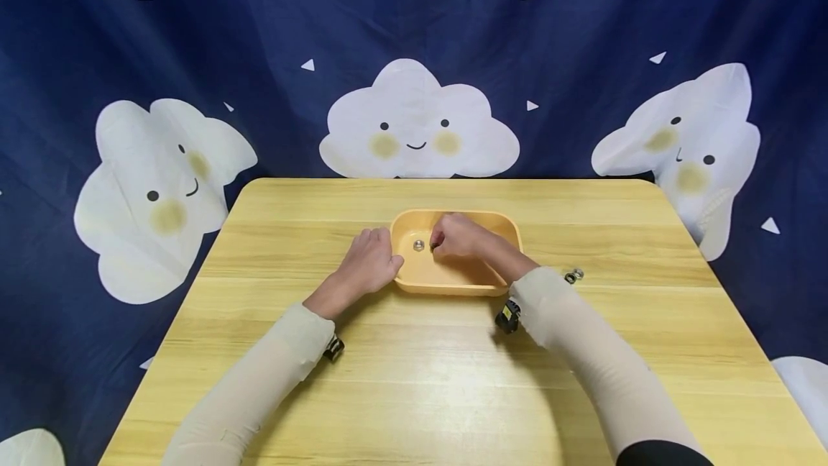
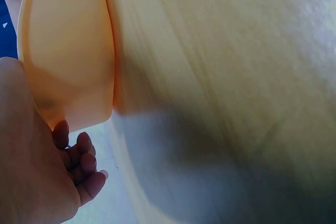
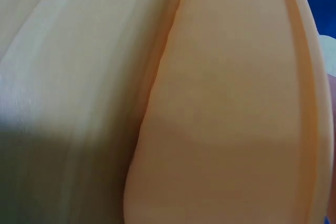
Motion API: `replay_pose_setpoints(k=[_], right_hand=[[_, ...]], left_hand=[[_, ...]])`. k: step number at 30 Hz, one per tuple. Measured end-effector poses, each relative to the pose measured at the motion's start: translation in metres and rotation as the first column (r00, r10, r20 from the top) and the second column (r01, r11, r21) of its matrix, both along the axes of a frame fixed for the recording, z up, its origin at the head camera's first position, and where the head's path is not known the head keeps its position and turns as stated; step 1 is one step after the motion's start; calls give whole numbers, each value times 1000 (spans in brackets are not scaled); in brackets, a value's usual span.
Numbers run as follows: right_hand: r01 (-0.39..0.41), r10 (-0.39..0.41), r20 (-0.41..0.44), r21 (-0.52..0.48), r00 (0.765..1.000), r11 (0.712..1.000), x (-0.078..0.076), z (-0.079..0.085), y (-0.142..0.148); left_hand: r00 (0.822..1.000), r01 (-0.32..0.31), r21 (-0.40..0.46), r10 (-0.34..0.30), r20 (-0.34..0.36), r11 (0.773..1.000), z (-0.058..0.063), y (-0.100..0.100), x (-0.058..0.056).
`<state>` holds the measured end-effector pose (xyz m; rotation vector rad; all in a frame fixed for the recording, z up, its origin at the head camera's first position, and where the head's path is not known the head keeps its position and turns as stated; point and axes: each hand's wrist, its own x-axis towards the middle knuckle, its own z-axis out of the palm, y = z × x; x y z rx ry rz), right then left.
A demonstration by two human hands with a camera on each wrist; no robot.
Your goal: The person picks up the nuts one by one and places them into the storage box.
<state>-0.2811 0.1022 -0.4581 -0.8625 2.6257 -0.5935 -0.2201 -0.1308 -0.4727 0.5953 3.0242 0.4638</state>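
An orange plastic tray stands on the table, and a silver hex nut lies on its floor towards the left. My left hand grips the tray's left end, thumb over the rim; in the left wrist view that hand has its fingers curled at the corner of the tray. Reaching in over the right side, my right hand pinches a small dark piece low inside the tray, mostly hidden by the fingers. The right wrist view shows only the tray's outer wall and the table.
Right of the tray, beside the right sleeve, a black nut and a silver nut lie together on the wooden table. A dark blue curtain with white clouds hangs behind the table's far edge.
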Motion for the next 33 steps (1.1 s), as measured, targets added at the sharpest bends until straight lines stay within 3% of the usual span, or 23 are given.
replay_pose_setpoints(k=[10,25,33], right_hand=[[-28,28,-1,21,1000,999,-1,0,-2],[36,-42,39,135,998,990,5,4,-11],[55,-64,64,128,996,990,7,8,-12]], left_hand=[[1000,2,1,-2,5,1000,0,0,3],[1000,-7,-8,7,6,1000,0,1,3],[1000,-3,-4,3,-11,1000,2,1,3]])
